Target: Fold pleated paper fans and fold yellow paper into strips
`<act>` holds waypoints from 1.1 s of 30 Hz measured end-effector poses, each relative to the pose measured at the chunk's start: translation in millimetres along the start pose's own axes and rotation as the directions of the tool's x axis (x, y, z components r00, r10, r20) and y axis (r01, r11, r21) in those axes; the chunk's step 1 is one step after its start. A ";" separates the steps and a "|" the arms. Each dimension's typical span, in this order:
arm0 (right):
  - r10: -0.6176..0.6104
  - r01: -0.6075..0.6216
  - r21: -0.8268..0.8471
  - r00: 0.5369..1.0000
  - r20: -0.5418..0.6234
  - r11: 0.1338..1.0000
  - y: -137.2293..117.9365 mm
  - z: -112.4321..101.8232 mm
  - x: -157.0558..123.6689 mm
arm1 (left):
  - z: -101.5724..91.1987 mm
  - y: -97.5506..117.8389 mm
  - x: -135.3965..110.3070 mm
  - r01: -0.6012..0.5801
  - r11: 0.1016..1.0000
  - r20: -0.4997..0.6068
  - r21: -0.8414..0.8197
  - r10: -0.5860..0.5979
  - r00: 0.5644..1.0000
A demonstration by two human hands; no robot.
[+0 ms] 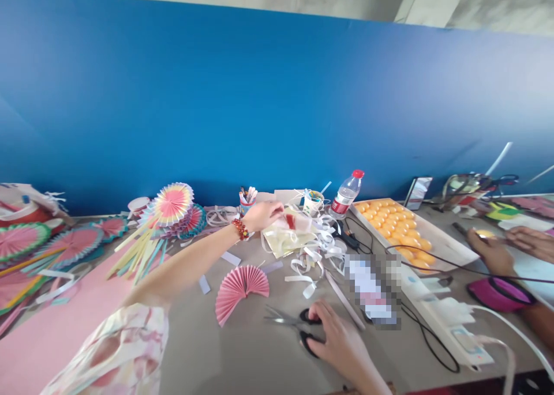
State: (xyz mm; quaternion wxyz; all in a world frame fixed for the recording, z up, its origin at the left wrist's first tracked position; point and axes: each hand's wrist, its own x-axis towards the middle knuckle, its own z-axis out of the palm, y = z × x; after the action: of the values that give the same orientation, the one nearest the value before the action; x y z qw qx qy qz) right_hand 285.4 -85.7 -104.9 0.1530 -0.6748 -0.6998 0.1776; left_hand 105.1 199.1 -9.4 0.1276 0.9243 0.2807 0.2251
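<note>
My left hand (pixel 265 214) reaches over a heap of white paper strips (pixel 318 248) and a pale yellow sheet (pixel 283 242). Its fingers are curled together; what they hold, if anything, I cannot make out. Just beside them lies a whitish packet with a red patch (pixel 292 221). My right hand (pixel 336 333) grips the black handles of a pair of scissors (pixel 283 319), whose blades are slightly apart and point left, low over the table. Between my hands, a pink pleated paper fan (pixel 242 291) lies spread in a half circle.
Finished paper rosettes (pixel 173 204) with sticks stand at left. Behind are a pen cup (pixel 248 199) and a water bottle (pixel 347 194). At right are a tray of orange balls (pixel 392 228), a power strip (pixel 450 320) with cables, and another person's hands (pixel 491 254).
</note>
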 end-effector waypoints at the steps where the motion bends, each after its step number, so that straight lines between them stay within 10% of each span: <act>1: -0.002 0.002 0.006 1.000 -0.005 1.000 -0.2 -0.1 0.1 | 7.0 0.2 0.4 0.002 1.000 0.013 0.014 -0.002 1.000; 12: 0.028 -0.028 -0.045 1.000 0.007 0.999 -7.6 -6.2 2.2 | -0.9 11.9 -38.0 0.026 0.989 -0.016 0.144 -0.024 1.000; 23: -0.043 0.046 -0.049 0.997 0.065 0.998 -3.2 -16.1 12.9 | 37.6 50.4 -219.0 0.236 0.954 0.072 0.186 -0.253 0.965; 33: -0.088 0.082 0.037 0.976 0.197 0.996 -9.7 -47.5 23.3 | 50.3 57.6 -226.4 0.356 0.930 -0.068 0.092 -0.350 0.934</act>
State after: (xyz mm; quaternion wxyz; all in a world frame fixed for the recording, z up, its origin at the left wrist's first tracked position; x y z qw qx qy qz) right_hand 297.3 -60.7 -58.7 0.0995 -0.6210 -0.7371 0.2474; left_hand -11.6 16.5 -110.0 0.1112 0.8580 0.4566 0.2072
